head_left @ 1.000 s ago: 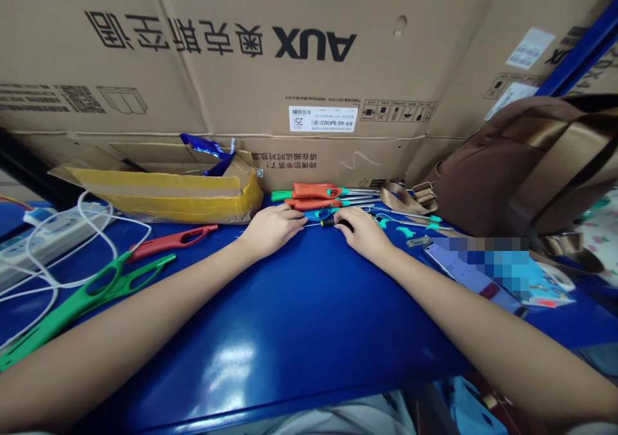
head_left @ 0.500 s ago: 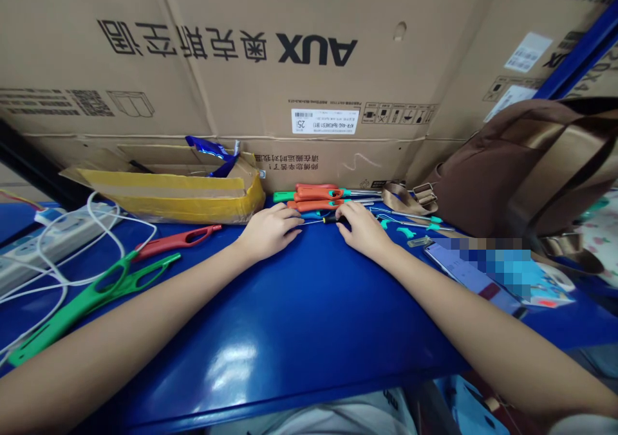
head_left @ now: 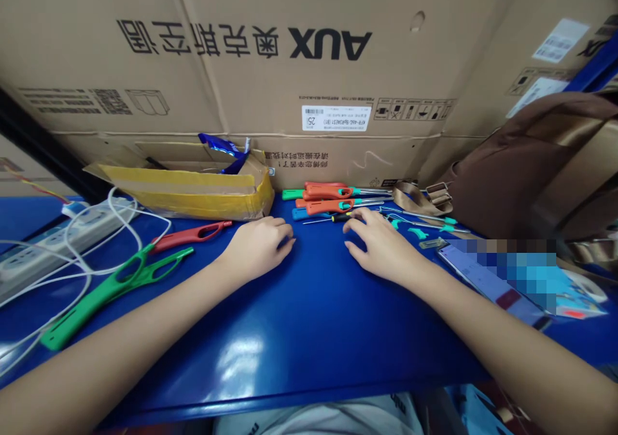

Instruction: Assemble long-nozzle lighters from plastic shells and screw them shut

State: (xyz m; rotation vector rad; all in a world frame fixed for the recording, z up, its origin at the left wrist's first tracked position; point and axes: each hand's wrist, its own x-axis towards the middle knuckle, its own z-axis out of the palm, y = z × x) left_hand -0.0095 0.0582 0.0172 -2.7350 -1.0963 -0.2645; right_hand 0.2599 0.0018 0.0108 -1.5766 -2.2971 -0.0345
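Note:
My left hand [head_left: 259, 247] rests on the blue tabletop with its fingers curled in a loose fist; nothing shows in it. Opposite it, my right hand [head_left: 379, 245] is open, palm down, thumb and fingers apart. Just beyond its fingertips lies a thin screwdriver [head_left: 340, 217] with a black and yellow handle, its shaft pointing left. Orange long-necked lighters [head_left: 324, 206] lie stacked behind the screwdriver, metal tubes to the right. Among them are a blue lighter [head_left: 302, 213] and a green one [head_left: 292, 194]. Loose turquoise trigger pieces [head_left: 418, 233] lie right of my right hand.
A yellow-taped carton [head_left: 193, 194] stands behind my left hand. Red [head_left: 186, 237] and green [head_left: 91, 300] lighter shells lie at left, near a power strip [head_left: 67, 242] with white cables. A phone [head_left: 487, 280] and a brown bag [head_left: 521, 171] are at right. A large cardboard sheet [head_left: 241, 100] stands behind.
Both hands have drawn back toward me and moved apart from the screwdriver. It now lies on the table in front of the lighters.

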